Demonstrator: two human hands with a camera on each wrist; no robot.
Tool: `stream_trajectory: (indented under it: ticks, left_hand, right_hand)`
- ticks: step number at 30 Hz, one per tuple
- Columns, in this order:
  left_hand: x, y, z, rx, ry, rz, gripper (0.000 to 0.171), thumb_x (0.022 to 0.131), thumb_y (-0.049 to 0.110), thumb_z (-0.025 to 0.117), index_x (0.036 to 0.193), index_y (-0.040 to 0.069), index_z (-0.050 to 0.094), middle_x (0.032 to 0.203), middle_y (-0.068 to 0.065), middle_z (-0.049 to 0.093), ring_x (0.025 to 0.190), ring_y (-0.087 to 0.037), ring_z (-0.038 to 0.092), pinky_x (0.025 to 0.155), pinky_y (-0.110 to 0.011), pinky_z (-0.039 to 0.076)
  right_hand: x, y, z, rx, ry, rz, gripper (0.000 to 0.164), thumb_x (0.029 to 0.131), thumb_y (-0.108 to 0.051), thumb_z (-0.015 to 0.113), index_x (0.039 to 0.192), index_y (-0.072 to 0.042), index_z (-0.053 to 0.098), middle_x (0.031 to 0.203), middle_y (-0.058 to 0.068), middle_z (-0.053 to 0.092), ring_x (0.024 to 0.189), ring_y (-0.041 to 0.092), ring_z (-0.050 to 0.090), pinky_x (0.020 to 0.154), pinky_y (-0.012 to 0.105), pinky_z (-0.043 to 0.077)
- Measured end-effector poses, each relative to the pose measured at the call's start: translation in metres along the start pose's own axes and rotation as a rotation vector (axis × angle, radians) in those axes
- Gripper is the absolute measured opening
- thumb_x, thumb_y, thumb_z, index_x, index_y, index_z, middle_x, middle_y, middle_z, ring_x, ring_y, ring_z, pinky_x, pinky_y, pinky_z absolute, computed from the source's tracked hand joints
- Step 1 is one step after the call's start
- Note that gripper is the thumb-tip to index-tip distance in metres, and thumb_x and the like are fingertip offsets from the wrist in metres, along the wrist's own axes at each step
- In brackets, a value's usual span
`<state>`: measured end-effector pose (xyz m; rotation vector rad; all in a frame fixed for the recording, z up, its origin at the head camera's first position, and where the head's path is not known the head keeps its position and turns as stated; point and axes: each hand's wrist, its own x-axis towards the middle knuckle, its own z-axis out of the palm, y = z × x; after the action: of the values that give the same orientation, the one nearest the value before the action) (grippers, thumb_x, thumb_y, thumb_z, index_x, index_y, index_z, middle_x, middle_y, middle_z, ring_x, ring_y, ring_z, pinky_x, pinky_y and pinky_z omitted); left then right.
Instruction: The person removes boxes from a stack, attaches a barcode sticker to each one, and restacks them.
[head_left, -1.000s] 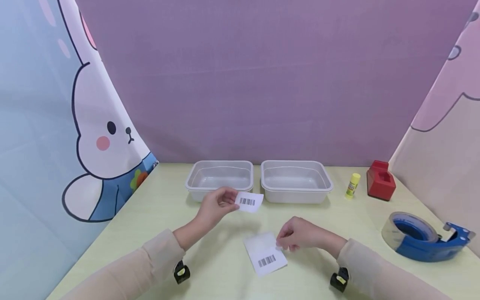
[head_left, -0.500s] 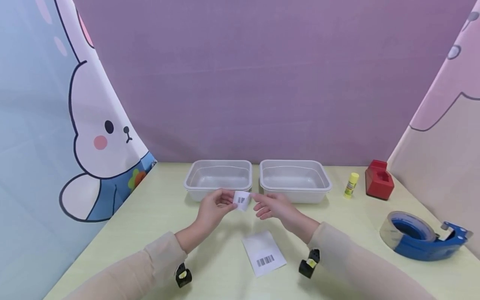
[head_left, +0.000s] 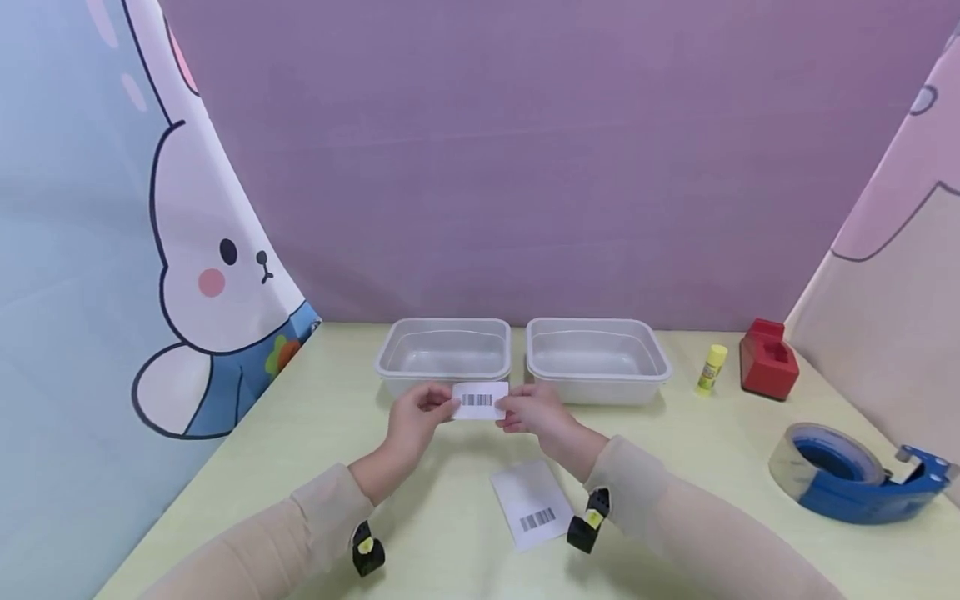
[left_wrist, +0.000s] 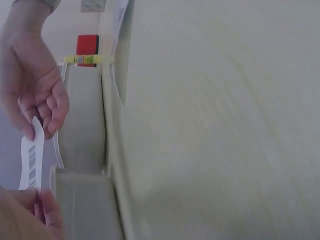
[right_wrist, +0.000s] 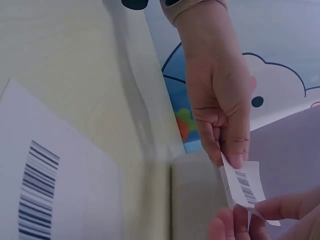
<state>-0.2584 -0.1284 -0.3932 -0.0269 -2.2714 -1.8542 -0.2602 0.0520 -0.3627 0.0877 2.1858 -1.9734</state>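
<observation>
A small white barcode label (head_left: 478, 390) is stretched between both hands, raised above the table in front of the two bins. My left hand (head_left: 411, 423) pinches its left end between thumb and fingers. On the opposite end, my right hand (head_left: 546, 418) pinches the label's right edge. The right wrist view shows the label (right_wrist: 246, 182) bending slightly between the two hands. Below them on the table lies a stack of white barcode sheets (head_left: 525, 492), its printed barcode toward the near edge.
Two white plastic bins, a left bin (head_left: 442, 362) and a right bin (head_left: 596, 362), stand side by side at the back. To the right are a yellow glue stick (head_left: 711, 370), a red block-like holder (head_left: 768, 360) and a blue tape dispenser (head_left: 862, 479) with clear tape.
My right hand has left the sheets on the table, moved up and left, and taken hold of the label's right end. My left hand keeps its pinch; the label now lies straighter.
</observation>
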Motion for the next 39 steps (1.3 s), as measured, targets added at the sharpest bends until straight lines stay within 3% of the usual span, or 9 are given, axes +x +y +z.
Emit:
stream_trajectory:
  ticks: [4, 10, 16, 23, 32, 39]
  left_hand:
    - [0.006, -0.01, -0.008, -0.079, -0.009, -0.138, 0.017, 0.089, -0.001, 0.065, 0.103, -0.01, 0.065, 0.092, -0.012, 0.067, 0.072, -0.008, 0.061, 0.069, -0.02, 0.057]
    - [0.018, -0.024, -0.02, -0.12, 0.0, -0.257, 0.025, 0.092, 0.003, 0.062, 0.112, -0.012, 0.063, 0.101, -0.016, 0.068, 0.068, -0.006, 0.062, 0.068, -0.018, 0.056]
    - [0.027, -0.027, -0.029, -0.072, 0.011, -0.299, 0.028, 0.094, 0.006, 0.06, 0.115, -0.012, 0.063, 0.11, -0.022, 0.067, 0.069, -0.006, 0.061, 0.07, -0.02, 0.056]
    - [0.036, -0.035, -0.037, -0.07, 0.054, -0.335, 0.029, 0.094, 0.011, 0.063, 0.114, -0.009, 0.063, 0.096, -0.011, 0.069, 0.068, -0.007, 0.061, 0.072, -0.021, 0.057]
    - [0.043, -0.039, -0.04, -0.109, 0.083, -0.338, 0.031, 0.093, 0.01, 0.064, 0.114, -0.011, 0.062, 0.102, -0.015, 0.069, 0.067, -0.006, 0.061, 0.075, -0.023, 0.058]
    - [0.046, -0.037, -0.039, -0.124, 0.109, -0.354, 0.031, 0.09, 0.011, 0.068, 0.112, -0.01, 0.063, 0.09, -0.009, 0.07, 0.065, -0.007, 0.062, 0.071, -0.023, 0.058]
  right_hand:
    - [0.007, 0.005, 0.006, 0.016, 0.003, 0.025, 0.023, 0.087, -0.002, 0.065, 0.107, 0.011, 0.063, 0.086, 0.018, 0.069, 0.065, 0.015, 0.065, 0.07, 0.029, 0.061]
    - [0.027, 0.01, 0.024, 0.049, 0.064, 0.088, 0.026, 0.084, -0.004, 0.071, 0.105, 0.011, 0.064, 0.079, 0.017, 0.071, 0.061, 0.014, 0.065, 0.066, 0.028, 0.061]
    - [0.043, 0.017, 0.044, 0.076, 0.154, 0.129, 0.028, 0.083, -0.004, 0.072, 0.105, 0.011, 0.063, 0.087, 0.023, 0.072, 0.058, 0.015, 0.064, 0.063, 0.029, 0.061]
    - [0.056, 0.027, 0.064, 0.069, 0.264, 0.092, 0.027, 0.08, -0.008, 0.075, 0.102, 0.006, 0.067, 0.086, 0.018, 0.073, 0.054, 0.012, 0.061, 0.059, 0.027, 0.06]
    - [0.057, 0.029, 0.073, 0.124, 0.281, 0.021, 0.021, 0.08, -0.007, 0.075, 0.098, 0.005, 0.071, 0.088, 0.02, 0.073, 0.06, 0.017, 0.066, 0.064, 0.032, 0.061]
    - [0.059, 0.029, 0.075, 0.17, 0.292, 0.014, 0.022, 0.081, -0.007, 0.074, 0.098, 0.006, 0.069, 0.081, 0.019, 0.073, 0.053, 0.014, 0.062, 0.056, 0.028, 0.059]
